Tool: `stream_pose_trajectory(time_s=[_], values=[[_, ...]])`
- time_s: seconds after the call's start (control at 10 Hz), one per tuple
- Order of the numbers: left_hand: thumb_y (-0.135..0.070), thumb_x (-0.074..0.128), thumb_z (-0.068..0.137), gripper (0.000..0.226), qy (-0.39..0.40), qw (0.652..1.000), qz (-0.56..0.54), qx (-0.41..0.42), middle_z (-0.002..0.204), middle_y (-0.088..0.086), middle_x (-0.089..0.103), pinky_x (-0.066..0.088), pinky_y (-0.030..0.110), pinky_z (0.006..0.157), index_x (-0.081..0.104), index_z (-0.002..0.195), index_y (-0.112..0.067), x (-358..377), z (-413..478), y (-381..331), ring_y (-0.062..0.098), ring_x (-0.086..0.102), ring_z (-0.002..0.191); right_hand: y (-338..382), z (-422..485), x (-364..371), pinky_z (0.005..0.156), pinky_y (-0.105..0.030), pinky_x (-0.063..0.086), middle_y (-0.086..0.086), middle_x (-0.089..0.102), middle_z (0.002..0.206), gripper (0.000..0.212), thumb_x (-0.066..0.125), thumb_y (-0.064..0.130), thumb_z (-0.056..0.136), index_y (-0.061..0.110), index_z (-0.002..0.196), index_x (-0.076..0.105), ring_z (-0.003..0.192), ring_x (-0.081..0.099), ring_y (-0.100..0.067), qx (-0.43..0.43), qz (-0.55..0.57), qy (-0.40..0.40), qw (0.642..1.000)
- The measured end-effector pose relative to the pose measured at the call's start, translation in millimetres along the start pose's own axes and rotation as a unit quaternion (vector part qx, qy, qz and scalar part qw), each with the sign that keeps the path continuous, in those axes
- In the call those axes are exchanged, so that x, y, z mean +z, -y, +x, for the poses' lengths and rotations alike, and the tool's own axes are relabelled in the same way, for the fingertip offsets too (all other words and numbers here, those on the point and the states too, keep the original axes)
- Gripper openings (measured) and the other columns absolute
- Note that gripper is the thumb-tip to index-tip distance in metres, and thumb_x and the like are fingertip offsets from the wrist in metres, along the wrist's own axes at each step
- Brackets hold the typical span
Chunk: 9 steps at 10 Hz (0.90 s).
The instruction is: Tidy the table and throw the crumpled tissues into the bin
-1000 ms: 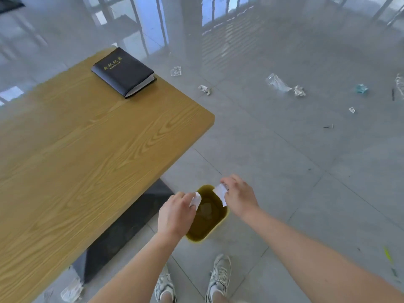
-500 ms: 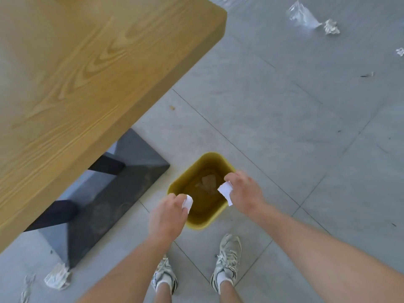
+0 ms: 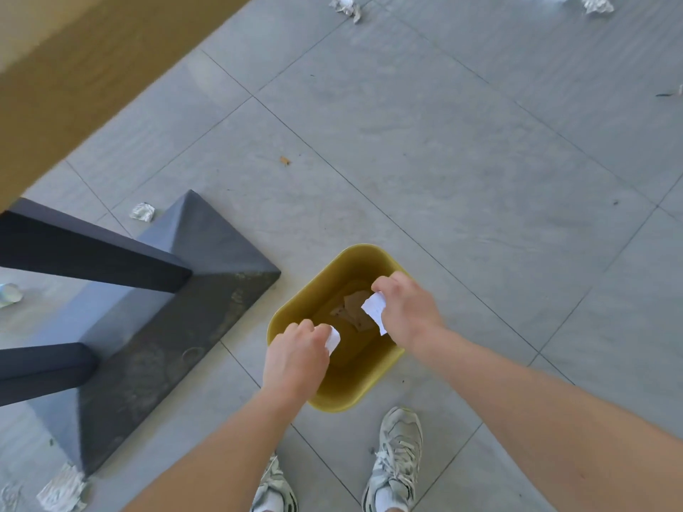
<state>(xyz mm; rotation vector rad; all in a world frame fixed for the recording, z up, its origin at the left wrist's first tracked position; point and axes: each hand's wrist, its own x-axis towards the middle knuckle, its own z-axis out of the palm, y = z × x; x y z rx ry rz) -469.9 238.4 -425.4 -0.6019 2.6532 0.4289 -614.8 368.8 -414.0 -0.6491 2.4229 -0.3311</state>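
A yellow bin (image 3: pixel 351 391) stands on the grey tiled floor just ahead of my feet, with a few scraps lying at its bottom. My left hand (image 3: pixel 295 358) is over the bin's near left rim, closed on a white piece of tissue (image 3: pixel 333 338). My right hand (image 3: pixel 408 308) is over the far right rim, pinching a second white tissue piece (image 3: pixel 375 311). Both pieces hang above the bin's opening. The wooden table (image 3: pixel 74 68) fills the upper left corner, seen blurred.
The table's dark metal base (image 3: pixel 177 290) and legs stand left of the bin. Crumpled tissues lie on the floor: one by the base (image 3: pixel 142 211), one at the lower left (image 3: pixel 61 491), and two at the top (image 3: pixel 347 5) (image 3: pixel 597 3). My shoes (image 3: pixel 395 460) are below the bin.
The view has tilted further down, so the table top and the black book have left the frame. Both hands keep their tissue pieces and sit lower over the bin.
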Motion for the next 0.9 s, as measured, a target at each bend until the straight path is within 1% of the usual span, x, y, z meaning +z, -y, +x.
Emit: stream_pose_trajectory(time_s=[0.1,0.2,0.3,0.4,0.5,0.6,0.7,0.8,0.9], values=[[-0.023,0.048,0.098,0.030,-0.003,1.000,0.006,0.001,0.085,-0.010,0.053,0.040,0.021,0.060,0.059,0.124,-0.032,19.3,6.9,6.3,0.011,0.048,0.073,-5.5,10.9,16.2,0.078,-0.037,0.050,-0.006,0.052,0.108,0.037,0.049,-0.004,0.084,0.016,0.115,0.058,0.093,0.054,-0.028,0.003,-0.003,0.003,1.000],[-0.027,0.050,0.097,0.031,-0.019,1.000,0.010,0.002,0.090,-0.011,0.057,0.036,0.020,0.064,0.057,0.127,-0.033,33.8,14.8,13.7,0.010,0.046,0.075,-9.2,18.0,28.5,0.075,-0.036,0.050,-0.005,0.052,0.107,0.039,0.050,-0.006,0.083,0.015,0.115,0.058,0.089,0.053,-0.026,0.005,-0.001,0.005,1.000],[-0.030,0.053,0.096,0.034,-0.024,1.000,0.018,0.000,0.104,-0.009,0.062,0.042,0.024,0.075,0.054,0.130,-0.033,42.8,19.8,20.0,0.012,0.050,0.083,-9.8,20.6,36.2,0.073,-0.035,0.048,-0.004,0.051,0.108,0.042,0.054,-0.007,0.081,0.015,0.116,0.057,0.091,0.053,-0.026,0.002,-0.003,0.012,1.000],[-0.036,0.058,0.093,0.038,-0.012,1.000,0.027,-0.001,0.118,-0.007,0.059,0.045,0.031,0.090,0.054,0.130,-0.032,48.0,19.3,20.8,0.017,0.054,0.103,-12.0,20.5,41.6,0.072,-0.031,0.045,-0.004,0.050,0.110,0.038,0.054,-0.004,0.084,0.015,0.117,0.057,0.094,0.053,-0.025,-0.006,-0.006,0.007,1.000],[-0.035,0.056,0.094,0.034,-0.014,1.000,0.015,-0.004,0.115,-0.007,0.058,0.044,0.033,0.092,0.055,0.127,-0.032,46.3,17.2,19.9,0.017,0.052,0.104,-12.3,19.4,41.1,0.077,-0.031,0.047,-0.004,0.053,0.111,0.028,0.055,0.007,0.091,0.017,0.117,0.058,0.099,0.054,-0.025,-0.016,-0.012,-0.013,1.000],[-0.033,0.051,0.096,0.034,-0.021,1.000,0.019,-0.004,0.113,-0.007,0.058,0.044,0.032,0.093,0.053,0.130,-0.032,39.3,13.7,21.0,0.016,0.052,0.102,-10.3,16.4,38.7,0.086,-0.035,0.050,-0.002,0.054,0.115,0.030,0.052,0.012,0.092,0.019,0.121,0.058,0.104,0.053,-0.024,-0.012,-0.004,-0.012,1.000],[-0.033,0.046,0.097,0.034,-0.019,0.999,0.026,-0.002,0.113,-0.006,0.057,0.044,0.030,0.091,0.052,0.131,-0.031,28.2,9.1,19.8,0.015,0.051,0.101,-7.3,12.3,31.5,0.088,-0.035,0.048,-0.003,0.054,0.117,0.033,0.051,0.016,0.091,0.020,0.124,0.056,0.106,0.052,-0.025,0.002,-0.010,0.005,1.000],[-0.035,0.044,0.096,0.033,-0.014,1.000,0.024,-0.004,0.111,-0.006,0.056,0.044,0.031,0.087,0.051,0.128,-0.030,9.9,2.5,16.5,0.016,0.050,0.100,-3.4,6.4,21.5,0.082,-0.031,0.043,-0.002,0.052,0.116,0.035,0.050,0.021,0.091,0.021,0.126,0.054,0.106,0.050,-0.025,0.009,-0.013,0.015,1.000],[-0.037,0.042,0.094,0.034,-0.008,1.000,0.026,-0.008,0.109,-0.005,0.054,0.044,0.032,0.086,0.050,0.126,-0.028,-6.5,-3.8,13.1,0.018,0.050,0.100,2.2,0.3,8.4,0.078,-0.031,0.039,-0.001,0.051,0.118,0.036,0.050,0.025,0.091,0.023,0.128,0.050,0.109,0.048,-0.025,0.023,-0.017,0.026,0.999]])
